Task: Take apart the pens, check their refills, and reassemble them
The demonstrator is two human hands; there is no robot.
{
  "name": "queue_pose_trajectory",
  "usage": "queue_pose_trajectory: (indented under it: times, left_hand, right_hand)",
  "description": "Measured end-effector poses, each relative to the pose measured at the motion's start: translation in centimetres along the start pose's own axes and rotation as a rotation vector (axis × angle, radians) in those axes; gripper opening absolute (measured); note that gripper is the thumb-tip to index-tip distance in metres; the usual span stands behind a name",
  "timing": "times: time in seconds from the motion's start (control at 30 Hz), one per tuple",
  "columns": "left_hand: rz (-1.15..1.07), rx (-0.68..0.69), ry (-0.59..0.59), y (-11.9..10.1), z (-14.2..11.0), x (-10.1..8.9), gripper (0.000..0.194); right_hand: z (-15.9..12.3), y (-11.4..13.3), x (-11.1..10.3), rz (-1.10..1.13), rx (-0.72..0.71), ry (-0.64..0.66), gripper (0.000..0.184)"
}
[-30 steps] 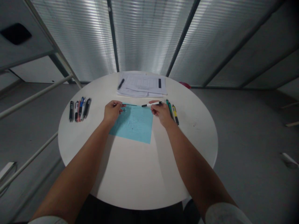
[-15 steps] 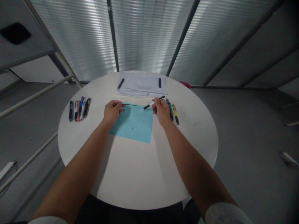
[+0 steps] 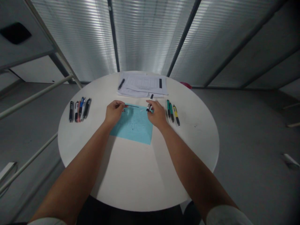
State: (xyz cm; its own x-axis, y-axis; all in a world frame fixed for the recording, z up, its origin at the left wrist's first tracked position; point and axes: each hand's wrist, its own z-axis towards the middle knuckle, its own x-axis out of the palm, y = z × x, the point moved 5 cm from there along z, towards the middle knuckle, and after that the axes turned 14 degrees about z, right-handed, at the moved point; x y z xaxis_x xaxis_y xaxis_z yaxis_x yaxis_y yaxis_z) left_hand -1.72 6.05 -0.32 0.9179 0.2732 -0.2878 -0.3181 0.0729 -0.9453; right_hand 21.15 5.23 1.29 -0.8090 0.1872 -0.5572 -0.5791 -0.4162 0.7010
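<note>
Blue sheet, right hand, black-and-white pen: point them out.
Blue sheet (image 3: 131,126), head view, middle of the sheet.
Right hand (image 3: 157,116), head view, back of the hand.
Black-and-white pen (image 3: 150,102), head view, barrel just above the fingers.

We can't read the marks on the pale blue paper sheet (image 3: 133,128), too small; same for the print on the stacked white papers (image 3: 142,84). Right hand (image 3: 157,115) hides part of the black-and-white pen (image 3: 149,104). Left hand (image 3: 114,113) covers one end of a thin black rod (image 3: 132,106); we can't identify it. Red object (image 3: 186,85) is partly hidden behind the far edge of the round white table (image 3: 138,175).
</note>
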Motion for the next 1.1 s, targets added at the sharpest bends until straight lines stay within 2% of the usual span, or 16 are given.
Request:
queue_pose_trajectory:
  times: [0.1, 0.27, 0.5, 0.63, 0.8, 0.93, 1.03, 1.1]
  left_hand:
    - [-0.008, 0.036, 0.016, -0.3, -0.1, 0.2, 0.004]
    - [0.042, 0.132, 0.063, -0.8, -0.6, 0.6, 0.002]
    - [0.188, 0.226, 0.076, -2.5, -1.5, 0.5, 0.006]
    - [0.147, 0.203, 0.069, -2.3, -1.4, 0.5, 0.004]
    - [0.028, 0.136, 0.074, -1.6, -1.0, 0.5, 0.005]
    - [0.001, 0.091, 0.052, -0.9, -0.4, 0.0, 0.005]
    - [0.135, 0.151, -0.013, -0.8, 0.0, -0.9, 0.005]
    - [0.272, 0.193, 0.007, -1.0, 0.0, -1.0, 0.009]
  right_hand:
    - [-0.1, 0.1, 0.0, -0.108, 0.037, 0.031, 0.056]
    - [0.1, -0.8, 0.4, -0.192, 0.125, 0.077, 0.043]
    - [0.2, -1.2, 0.6, -0.22, 0.152, 0.099, 0.042]
    - [0.2, -0.5, 0.4, -0.181, 0.122, 0.113, 0.039]
    - [0.0, 0.1, 0.8, -0.118, 0.018, 0.14, 0.017]
    - [0.2, -0.3, 0.6, -0.101, 0.044, 0.069, 0.021]
    - [0.2, -0.7, 0.3, -0.101, 0.111, 0.026, 0.019]
    - [0.2, -0.7, 0.3, -0.108, 0.124, 0.041, 0.017]
